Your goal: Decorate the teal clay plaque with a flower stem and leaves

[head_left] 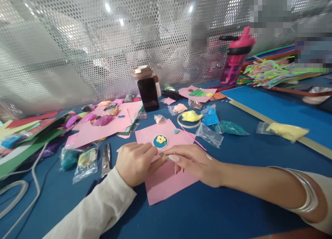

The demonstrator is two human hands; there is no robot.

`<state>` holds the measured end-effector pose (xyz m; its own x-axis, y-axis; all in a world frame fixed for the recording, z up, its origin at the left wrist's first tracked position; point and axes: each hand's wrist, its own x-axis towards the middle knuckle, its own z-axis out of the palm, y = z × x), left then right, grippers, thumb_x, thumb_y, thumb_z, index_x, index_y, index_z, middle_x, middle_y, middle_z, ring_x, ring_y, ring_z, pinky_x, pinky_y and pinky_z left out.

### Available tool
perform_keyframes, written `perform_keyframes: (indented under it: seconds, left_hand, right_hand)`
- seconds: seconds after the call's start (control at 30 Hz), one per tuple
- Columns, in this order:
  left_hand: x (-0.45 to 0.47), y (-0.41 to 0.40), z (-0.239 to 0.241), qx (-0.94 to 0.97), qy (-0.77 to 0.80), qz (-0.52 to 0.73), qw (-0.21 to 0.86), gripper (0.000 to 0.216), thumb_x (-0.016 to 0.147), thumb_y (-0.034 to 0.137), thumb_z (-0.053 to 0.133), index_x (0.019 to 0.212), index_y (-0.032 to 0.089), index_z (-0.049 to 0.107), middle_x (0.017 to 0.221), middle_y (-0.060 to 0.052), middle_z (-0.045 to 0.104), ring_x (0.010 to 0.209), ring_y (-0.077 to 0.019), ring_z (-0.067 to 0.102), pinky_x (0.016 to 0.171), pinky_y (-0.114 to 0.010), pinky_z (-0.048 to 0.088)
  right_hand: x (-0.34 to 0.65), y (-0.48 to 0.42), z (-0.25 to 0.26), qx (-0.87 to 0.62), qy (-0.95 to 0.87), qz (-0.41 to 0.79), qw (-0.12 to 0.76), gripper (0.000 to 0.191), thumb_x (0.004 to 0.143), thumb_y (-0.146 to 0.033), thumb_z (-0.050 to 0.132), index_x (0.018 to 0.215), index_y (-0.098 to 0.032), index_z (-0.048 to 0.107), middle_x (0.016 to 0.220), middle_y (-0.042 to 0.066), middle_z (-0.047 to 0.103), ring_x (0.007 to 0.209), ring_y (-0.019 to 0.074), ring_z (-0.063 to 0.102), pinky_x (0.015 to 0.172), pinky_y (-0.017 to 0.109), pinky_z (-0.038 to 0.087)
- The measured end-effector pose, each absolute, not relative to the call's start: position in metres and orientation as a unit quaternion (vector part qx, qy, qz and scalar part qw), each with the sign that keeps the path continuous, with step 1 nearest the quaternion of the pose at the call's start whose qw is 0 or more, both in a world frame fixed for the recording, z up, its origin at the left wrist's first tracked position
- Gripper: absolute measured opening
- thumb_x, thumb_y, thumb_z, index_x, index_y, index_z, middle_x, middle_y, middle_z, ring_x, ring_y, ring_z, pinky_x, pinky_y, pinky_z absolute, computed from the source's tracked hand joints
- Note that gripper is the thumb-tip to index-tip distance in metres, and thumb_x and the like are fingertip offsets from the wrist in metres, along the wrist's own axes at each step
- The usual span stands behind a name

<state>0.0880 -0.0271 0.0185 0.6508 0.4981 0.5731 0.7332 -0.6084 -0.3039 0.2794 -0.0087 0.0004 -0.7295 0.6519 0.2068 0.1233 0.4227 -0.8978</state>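
Note:
My left hand is closed, its fingers curled over the pink paper sheet. Its fingertips meet those of my right hand, which is bent and pinched together. A small bit of green clay shows between the fingertips of both hands; the fingers hide part of it. Just beyond them lies a round blue disc with a yellow clay flower on it. A little teal clay lump rests farther up the sheet. A thin pink stick lies across the paper's right edge.
Scissors and bagged clay lie at left, near stacked coloured paper. A phone leans on a lidded cup. Yellow clay, a teal bag, a pink bottle and pipe cleaners are at right.

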Motion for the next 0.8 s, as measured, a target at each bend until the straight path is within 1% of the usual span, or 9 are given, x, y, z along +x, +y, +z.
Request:
perform_keyframes:
  seconds: [0.1, 0.17, 0.27, 0.33, 0.47, 0.6, 0.67, 0.8]
  left_hand:
    - [0.0905, -0.0273, 0.0181, -0.894, -0.324, -0.199, 0.238, 0.034, 0.085, 0.03, 0.042, 0.055, 0.017, 0.051, 0.045, 0.002, 0.049, 0.036, -0.0096, 0.04, 0.04, -0.025, 0.024]
    - [0.091, -0.0267, 0.0177, -0.902, -0.311, -0.191, 0.231, 0.032, 0.085, 0.025, 0.04, 0.056, 0.017, 0.051, 0.046, 0.002, 0.049, 0.037, -0.0098, 0.04, 0.04, -0.025, 0.024]
    - [0.0885, -0.0243, 0.0164, -0.899, -0.325, -0.181, 0.231, 0.031, 0.087, 0.02, 0.035, 0.061, 0.016, 0.053, 0.05, 0.001, 0.051, 0.039, -0.0093, 0.041, 0.04, -0.024, 0.025]
    - [0.0866, -0.0232, 0.0153, -0.893, -0.338, -0.185, 0.235, 0.03, 0.087, 0.019, 0.035, 0.063, 0.015, 0.052, 0.052, 0.0, 0.053, 0.039, -0.009, 0.041, 0.04, -0.023, 0.025]
    - [0.0871, -0.0256, 0.0152, -0.884, -0.347, -0.198, 0.243, 0.031, 0.084, 0.017, 0.04, 0.054, 0.016, 0.046, 0.046, 0.002, 0.046, 0.036, -0.0085, 0.034, 0.04, -0.025, 0.021]
    - [0.0898, -0.029, 0.017, -0.877, -0.347, -0.218, 0.25, 0.034, 0.082, 0.017, 0.042, 0.048, 0.016, 0.042, 0.04, 0.003, 0.042, 0.034, -0.0082, 0.029, 0.04, -0.026, 0.018]
    - [0.0892, -0.0285, 0.0177, -0.877, -0.337, -0.225, 0.258, 0.035, 0.081, 0.017, 0.044, 0.046, 0.016, 0.042, 0.038, 0.003, 0.041, 0.033, -0.0084, 0.028, 0.039, -0.026, 0.018]
    - [0.0848, -0.0249, 0.0199, -0.878, -0.318, -0.235, 0.269, 0.038, 0.081, 0.018, 0.048, 0.043, 0.016, 0.041, 0.036, 0.004, 0.041, 0.033, -0.0076, 0.028, 0.039, -0.026, 0.018]
  right_hand:
    - [0.2793, -0.0086, 0.0021, -0.256, -0.807, 0.449, 0.287, 0.041, 0.09, -0.042, 0.031, 0.072, -0.013, 0.055, 0.067, 0.003, 0.054, 0.062, 0.0112, 0.05, 0.059, 0.025, 0.04]
    - [0.2791, -0.008, 0.0023, -0.269, -0.8, 0.443, 0.3, 0.042, 0.089, -0.043, 0.031, 0.069, -0.014, 0.053, 0.064, 0.002, 0.053, 0.061, 0.0114, 0.05, 0.058, 0.025, 0.04]
    - [0.2786, -0.0068, 0.0005, -0.281, -0.767, 0.484, 0.314, 0.039, 0.089, -0.043, 0.032, 0.078, -0.013, 0.054, 0.065, 0.002, 0.053, 0.059, 0.0112, 0.052, 0.055, 0.024, 0.041]
    - [0.2784, -0.0062, -0.0006, -0.276, -0.757, 0.503, 0.314, 0.039, 0.09, -0.043, 0.032, 0.08, -0.013, 0.054, 0.065, 0.002, 0.053, 0.059, 0.0111, 0.053, 0.054, 0.024, 0.041]
    - [0.2787, -0.0065, 0.0004, -0.264, -0.787, 0.463, 0.31, 0.039, 0.09, -0.042, 0.033, 0.071, -0.014, 0.052, 0.063, 0.001, 0.052, 0.06, 0.0109, 0.051, 0.057, 0.024, 0.041]
    - [0.2787, -0.0076, 0.0028, -0.265, -0.793, 0.452, 0.312, 0.038, 0.09, -0.041, 0.032, 0.079, -0.013, 0.056, 0.063, 0.001, 0.052, 0.059, 0.0106, 0.05, 0.056, 0.025, 0.04]
    - [0.2786, -0.008, 0.0032, -0.269, -0.791, 0.454, 0.309, 0.036, 0.09, -0.04, 0.033, 0.086, -0.013, 0.058, 0.068, 0.001, 0.054, 0.061, 0.0108, 0.051, 0.057, 0.025, 0.041]
    - [0.2786, -0.0086, 0.0033, -0.259, -0.8, 0.439, 0.315, 0.03, 0.087, -0.036, 0.041, 0.095, -0.014, 0.059, 0.089, 0.006, 0.058, 0.077, 0.0135, 0.054, 0.066, 0.027, 0.043]
